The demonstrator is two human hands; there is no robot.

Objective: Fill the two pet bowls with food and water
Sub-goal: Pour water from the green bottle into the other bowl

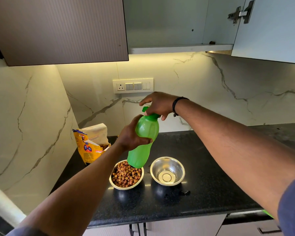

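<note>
My left hand grips the middle of a green plastic bottle, held upright and slightly tilted above the counter. My right hand curls over the bottle's green cap from above. Below stand two steel bowls: the left bowl is full of brown kibble, and the right bowl holds a little clear water at its bottom. The bottle's base hangs over the far rim of the kibble bowl.
An open yellow pet food bag leans in the corner at the back left. The black granite counter runs to the right. A small dark spill lies in front of the right bowl. An open cabinet door hangs overhead at the right.
</note>
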